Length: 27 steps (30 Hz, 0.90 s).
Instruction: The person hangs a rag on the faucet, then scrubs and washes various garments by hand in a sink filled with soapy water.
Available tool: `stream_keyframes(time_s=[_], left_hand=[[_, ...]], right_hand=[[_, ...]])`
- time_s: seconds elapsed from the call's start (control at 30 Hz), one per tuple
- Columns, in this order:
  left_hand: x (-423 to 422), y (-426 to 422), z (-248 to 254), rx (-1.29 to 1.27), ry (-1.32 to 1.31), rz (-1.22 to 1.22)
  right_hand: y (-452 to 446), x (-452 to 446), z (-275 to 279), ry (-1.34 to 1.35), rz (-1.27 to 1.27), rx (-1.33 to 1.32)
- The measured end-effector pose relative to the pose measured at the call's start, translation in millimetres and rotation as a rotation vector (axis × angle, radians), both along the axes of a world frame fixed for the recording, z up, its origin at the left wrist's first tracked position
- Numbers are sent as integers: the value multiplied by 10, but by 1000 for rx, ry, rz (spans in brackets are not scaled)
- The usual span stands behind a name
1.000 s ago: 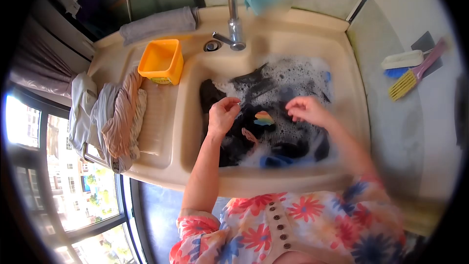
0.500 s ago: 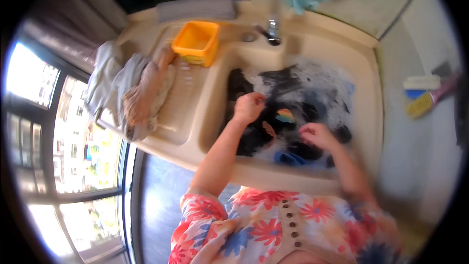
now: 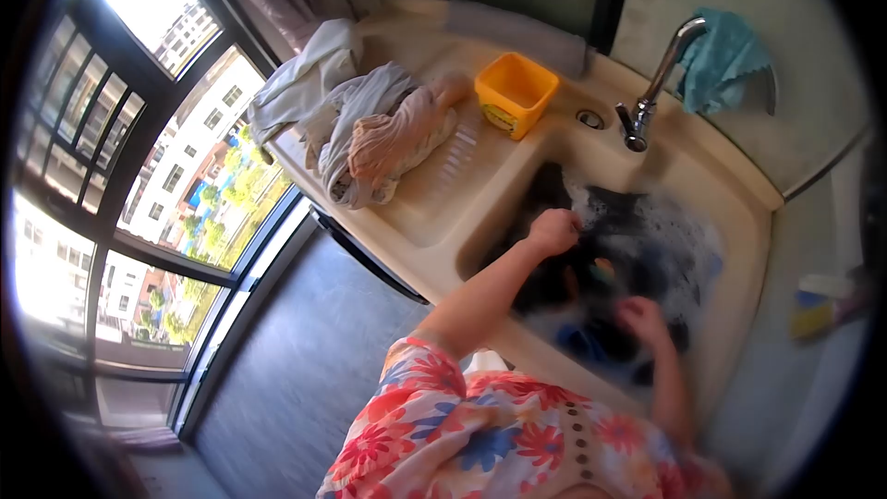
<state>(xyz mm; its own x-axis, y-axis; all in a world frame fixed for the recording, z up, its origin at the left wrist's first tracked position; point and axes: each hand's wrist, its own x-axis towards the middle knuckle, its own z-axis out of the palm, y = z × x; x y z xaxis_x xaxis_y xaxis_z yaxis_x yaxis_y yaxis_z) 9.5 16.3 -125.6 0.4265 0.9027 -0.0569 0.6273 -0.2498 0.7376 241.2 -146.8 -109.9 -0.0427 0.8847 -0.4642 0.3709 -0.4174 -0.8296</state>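
Note:
A black garment (image 3: pixel 543 285) lies in sudsy water in the beige sink, with a small multicoloured print (image 3: pixel 603 269) on it, blurred by motion. My left hand (image 3: pixel 555 231) is closed on the garment's dark cloth near the left side of the basin. Lower and to the right, my right hand (image 3: pixel 642 319) has its fingers curled together on the same dark cloth, though blur hides the exact grip. Close below the hands, a blue cloth (image 3: pixel 580 342) shows at the front of the water. White foam (image 3: pixel 679 236) covers the right part.
Left of the basin, a ribbed drainboard (image 3: pixel 420 222) carries a heap of grey and tan clothes (image 3: pixel 388 134) and a yellow plastic basket (image 3: pixel 517 92). A chrome faucet (image 3: pixel 647 106) stands behind the basin, with a teal cloth (image 3: pixel 725 60) hanging beside it. A brush (image 3: pixel 818 314) is blurred at right.
The view has turned left, so sink and hands appear lower and further right. Both hands stay over the dark cloth, with little visible shift relative to the basin.

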Motion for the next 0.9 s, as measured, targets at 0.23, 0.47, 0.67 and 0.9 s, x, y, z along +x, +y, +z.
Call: stream_keyframes(time_s=[0.23, 0.47, 0.67, 0.9], left_hand=[[1, -12, -36, -37, 2, 11], [7, -6, -86, 4, -6, 17], [-6, -5, -83, -1, 19, 21], [7, 4, -47, 32, 0, -23]], right_hand=[[-34, 44, -40, 40, -16, -35], [-26, 29, -46, 23, -12, -56], [-18, 64, -174, 51, -6, -49], [51, 117, -102, -37, -59, -23]])
